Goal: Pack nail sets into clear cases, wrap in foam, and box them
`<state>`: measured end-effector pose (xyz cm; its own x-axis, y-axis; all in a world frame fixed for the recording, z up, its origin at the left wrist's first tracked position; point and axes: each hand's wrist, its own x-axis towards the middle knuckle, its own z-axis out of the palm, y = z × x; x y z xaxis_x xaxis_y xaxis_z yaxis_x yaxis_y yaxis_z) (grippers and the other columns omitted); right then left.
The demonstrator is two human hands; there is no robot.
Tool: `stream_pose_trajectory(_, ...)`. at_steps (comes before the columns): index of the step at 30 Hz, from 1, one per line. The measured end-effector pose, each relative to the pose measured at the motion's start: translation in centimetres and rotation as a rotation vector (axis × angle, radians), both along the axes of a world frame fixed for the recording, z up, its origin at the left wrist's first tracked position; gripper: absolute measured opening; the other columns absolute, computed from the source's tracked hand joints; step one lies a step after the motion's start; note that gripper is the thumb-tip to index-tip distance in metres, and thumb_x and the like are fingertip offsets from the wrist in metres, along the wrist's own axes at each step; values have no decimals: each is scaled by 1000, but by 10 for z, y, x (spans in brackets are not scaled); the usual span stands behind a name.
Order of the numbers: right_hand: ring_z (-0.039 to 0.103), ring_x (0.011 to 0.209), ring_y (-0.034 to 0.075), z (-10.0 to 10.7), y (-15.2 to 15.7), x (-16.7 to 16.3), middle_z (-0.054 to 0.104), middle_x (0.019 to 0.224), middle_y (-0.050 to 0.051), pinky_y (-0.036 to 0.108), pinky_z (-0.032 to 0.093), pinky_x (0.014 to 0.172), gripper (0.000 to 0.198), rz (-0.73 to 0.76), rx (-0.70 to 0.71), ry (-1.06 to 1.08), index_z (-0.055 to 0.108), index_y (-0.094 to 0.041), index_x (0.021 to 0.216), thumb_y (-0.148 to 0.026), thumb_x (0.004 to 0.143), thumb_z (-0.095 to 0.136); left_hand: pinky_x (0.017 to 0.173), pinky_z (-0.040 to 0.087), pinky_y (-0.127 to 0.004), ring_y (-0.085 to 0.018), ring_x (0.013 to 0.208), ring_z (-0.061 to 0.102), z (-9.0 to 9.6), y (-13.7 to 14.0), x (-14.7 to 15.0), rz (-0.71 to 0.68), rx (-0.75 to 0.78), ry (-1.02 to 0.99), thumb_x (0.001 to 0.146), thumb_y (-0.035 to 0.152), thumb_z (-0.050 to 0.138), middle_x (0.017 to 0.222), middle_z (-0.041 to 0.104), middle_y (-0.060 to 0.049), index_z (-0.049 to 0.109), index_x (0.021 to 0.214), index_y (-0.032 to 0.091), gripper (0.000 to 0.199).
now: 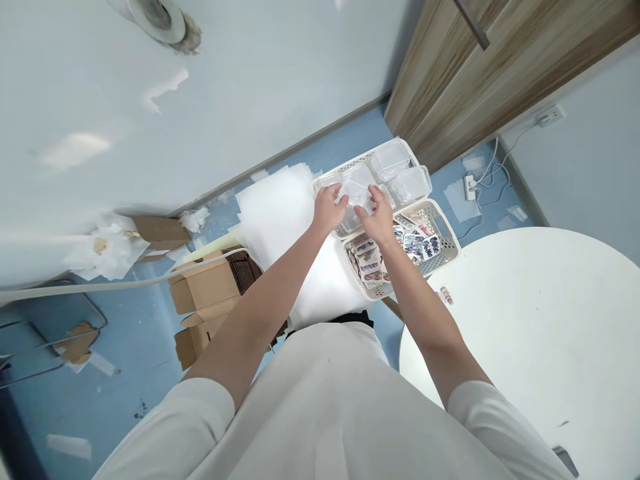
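Note:
Over the far white basket [345, 165], my left hand [329, 208] and my right hand [379, 217] are on either side of a clear plastic box [357, 181]. Fingers and thumbs of both hands are curled at its near edge, which they partly hide. More clear plastic packs [391, 160] lie in the right part of that basket. Under my right forearm stands a nearer white basket [447, 227], filled with small cards [367, 260] carrying dark and coloured pieces that look like press-on nails. My right wrist covers part of these cards.
White foam sheets [277, 203] are stacked left of the baskets. Open cardboard boxes [213, 287] stand on the blue floor further left. A round white table [540, 320] at right bears a small card [445, 295]. A power strip [470, 187] with cables lies by the wooden cabinet [460, 73].

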<state>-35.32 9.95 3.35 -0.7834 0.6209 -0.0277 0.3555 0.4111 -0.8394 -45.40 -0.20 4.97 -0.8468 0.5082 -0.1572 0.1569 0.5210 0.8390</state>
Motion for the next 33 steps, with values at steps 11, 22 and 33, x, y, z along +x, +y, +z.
stream_pose_trajectory(11, 59, 92, 19, 60, -99, 108, 52, 123, 8, 37, 50, 80, 43, -233, -427, 237, 58, -23, 109, -38, 69, 63, 65, 46, -25, -8, 69, 52, 39, -102, 93, 56, 457, -638, 61, 17, 66, 81, 51, 1, 56, 86, 18, 27)
stream_pose_trajectory(22, 61, 84, 17, 70, -166, 245, 63, 103, 6, 36, 49, 80, 54, -590, -578, 346, 55, -23, 108, -38, 59, 72, 65, 43, -24, -7, 64, 53, 35, -144, 186, -409, 299, -938, 55, 20, 74, 69, 53, 3, 60, 94, 16, 42)
stream_pose_trajectory(33, 61, 85, 16, 72, -167, 371, 63, 102, 5, 35, 50, 78, 47, -868, -718, 535, 58, -23, 101, -33, 58, 74, 63, 43, -25, -8, 63, 53, 50, -89, 294, -670, 134, -991, 54, 21, 75, 69, 55, 2, 60, 85, 16, 35)
